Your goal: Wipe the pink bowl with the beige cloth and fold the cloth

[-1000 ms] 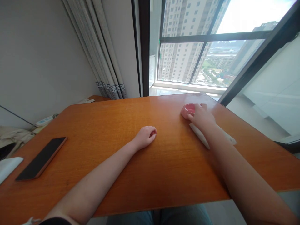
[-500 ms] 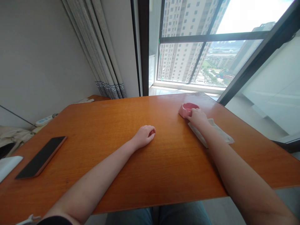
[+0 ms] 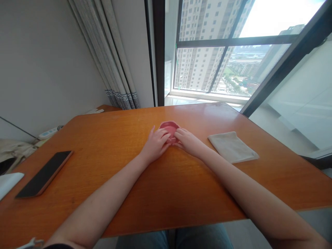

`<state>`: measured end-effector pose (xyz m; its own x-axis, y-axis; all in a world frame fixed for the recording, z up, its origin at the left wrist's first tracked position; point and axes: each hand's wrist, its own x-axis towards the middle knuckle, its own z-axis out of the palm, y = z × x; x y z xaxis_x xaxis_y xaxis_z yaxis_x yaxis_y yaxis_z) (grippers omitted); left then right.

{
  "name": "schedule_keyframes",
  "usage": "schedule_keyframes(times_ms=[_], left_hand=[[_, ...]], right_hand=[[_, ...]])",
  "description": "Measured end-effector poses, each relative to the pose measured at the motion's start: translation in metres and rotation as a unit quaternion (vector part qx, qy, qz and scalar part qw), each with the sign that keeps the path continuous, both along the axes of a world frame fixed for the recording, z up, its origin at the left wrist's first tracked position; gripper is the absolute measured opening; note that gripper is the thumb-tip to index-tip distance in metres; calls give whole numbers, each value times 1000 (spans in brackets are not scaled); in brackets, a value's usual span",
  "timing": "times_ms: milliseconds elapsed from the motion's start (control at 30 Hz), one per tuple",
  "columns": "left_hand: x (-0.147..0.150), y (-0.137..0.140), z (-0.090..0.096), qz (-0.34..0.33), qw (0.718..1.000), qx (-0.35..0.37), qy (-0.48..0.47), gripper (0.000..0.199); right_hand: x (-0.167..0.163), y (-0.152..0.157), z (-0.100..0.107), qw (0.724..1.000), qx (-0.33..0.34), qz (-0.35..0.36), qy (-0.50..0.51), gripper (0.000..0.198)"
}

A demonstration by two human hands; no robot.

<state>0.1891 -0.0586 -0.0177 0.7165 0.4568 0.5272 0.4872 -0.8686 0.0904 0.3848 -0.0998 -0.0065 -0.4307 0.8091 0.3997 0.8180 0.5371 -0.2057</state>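
A small pink bowl is between my hands over the middle of the wooden table, its hollow tipped toward me. From the left, my left hand grips its rim, fingers reaching inside. On the other side my right hand pinches the right rim, with fingertips over the edge. Whether the bowl's base touches the table is hidden. To the right of my right hand lies a folded pale cloth, flat on the wood.
A long black flat object with a reddish edge lies at the table's left. Past it is a white item at the left edge. A power strip sits beyond the table by the wall. Behind the far edge stands a large window.
My right hand has brought the pink bowl left from beside the cloth to the table's middle. My left hand has opened from a loose curl and taken its left rim.
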Motion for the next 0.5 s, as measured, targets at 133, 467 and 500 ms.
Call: schedule_keyframes(times_ms=[133,467,500], left_hand=[[-2,2,4,-9,999,22,37,23],[-47,49,-2,290,955,11,-67,16],[-57,56,-4,332,941,14,-66,14]], right_hand=[[-3,-1,-5,1000,12,12,13,14],[103,14,1,881,-90,-460,-60,21],[118,15,0,859,-126,-493,-55,23]])
